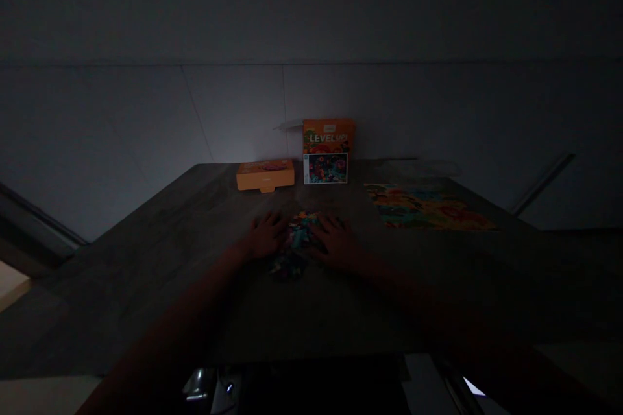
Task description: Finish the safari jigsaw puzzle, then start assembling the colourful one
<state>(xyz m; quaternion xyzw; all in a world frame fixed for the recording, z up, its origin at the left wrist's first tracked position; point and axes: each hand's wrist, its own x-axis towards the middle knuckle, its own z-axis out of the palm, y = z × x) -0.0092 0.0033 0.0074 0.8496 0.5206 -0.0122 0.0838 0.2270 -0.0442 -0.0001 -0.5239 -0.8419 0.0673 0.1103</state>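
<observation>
A heap of small, colourful puzzle pieces [300, 231] lies on the dark table between my two hands. My left hand [266, 235] rests at the heap's left side, fingers spread and pointing away from me. On the right side, my right hand [335, 241] lies with its fingers apart, its fingertips at the edge of the pieces. Neither hand appears to grip anything. Darker pieces [287, 266] spread nearer to me, below the left hand. Dim light hides the finer detail of the pieces.
An orange box [265, 175] lies flat at the back. Beside it stands an upright orange "LEVEL UP!" puzzle box [327, 150]. A colourful picture sheet or assembled puzzle [431, 207] lies at the right of the table [160, 259]. Behind is a pale wall [233, 110].
</observation>
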